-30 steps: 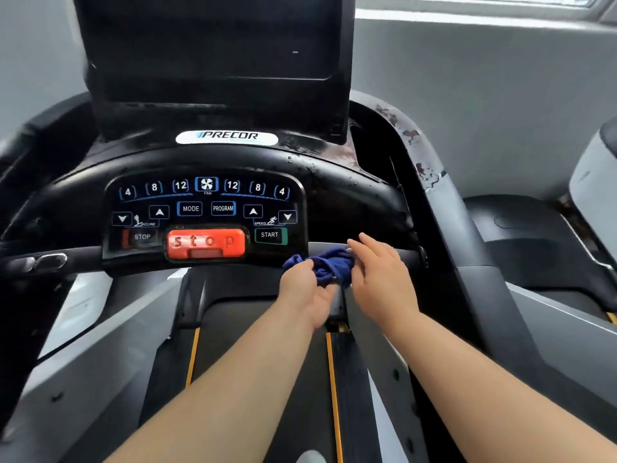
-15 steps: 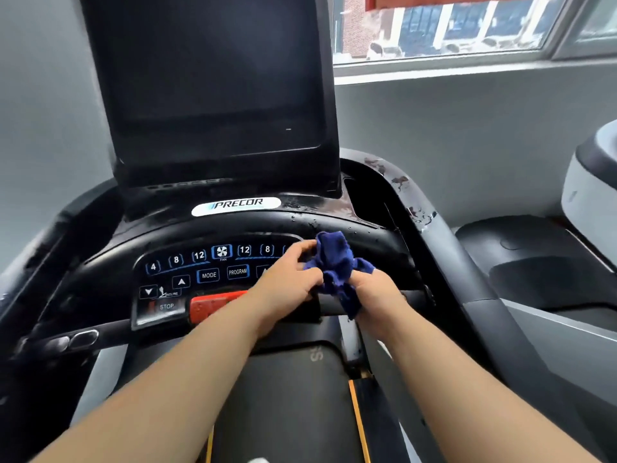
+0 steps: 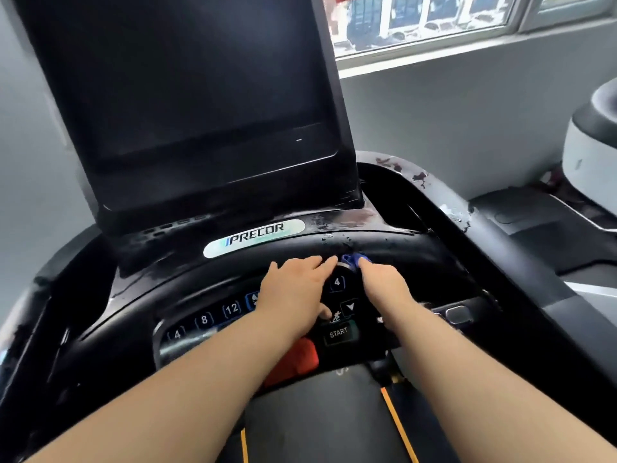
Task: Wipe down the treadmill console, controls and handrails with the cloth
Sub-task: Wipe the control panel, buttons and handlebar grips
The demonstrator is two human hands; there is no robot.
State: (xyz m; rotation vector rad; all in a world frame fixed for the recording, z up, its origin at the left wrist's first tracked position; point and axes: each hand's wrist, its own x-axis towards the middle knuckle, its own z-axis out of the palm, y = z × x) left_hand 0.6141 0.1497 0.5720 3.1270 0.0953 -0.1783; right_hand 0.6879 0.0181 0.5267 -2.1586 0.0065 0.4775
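The blue cloth (image 3: pixel 354 259) lies bunched on the black treadmill console (image 3: pixel 410 245), just above the control panel (image 3: pixel 203 319). Only a small part of it shows. My right hand (image 3: pixel 384 284) covers the rest, its fingers curled over it. My left hand (image 3: pixel 295 290) lies flat on the control panel with straight fingers whose tips reach the cloth's left edge. It hides several buttons. The dark screen (image 3: pixel 187 95) rises behind the console. Water drops and smears show on the console top near the cloth.
A red stop button (image 3: pixel 302 359) and the START key (image 3: pixel 338 333) sit below my hands. The right handrail with its metal sensor (image 3: pixel 458 314) runs to the right. The belt (image 3: pixel 317 416) is beneath my arms. Another machine (image 3: pixel 587 155) stands at the right, under a window (image 3: pixel 434 18).
Both hands moved the cloth up from the front handrail onto the console top. The left hand let go of the cloth and flattened on the panel. My view tilted upward.
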